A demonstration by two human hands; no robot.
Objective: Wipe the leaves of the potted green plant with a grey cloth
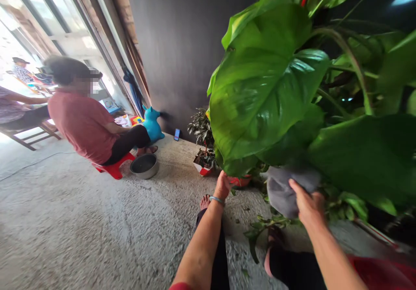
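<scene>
Head view: right hand [308, 205] presses grey cloth [282, 190] against downward-pointing leaf [263, 103].

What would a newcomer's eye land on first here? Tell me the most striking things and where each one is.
The huge glossy green leaf fills the upper right, with the person's left hand under its lower edge and the right hand pressing a grey cloth against the foliage. To the left, another person in a red shirt sits on a low red stool beside a metal bowl, and a bright blue toy animal stands by the dark wall.
</scene>
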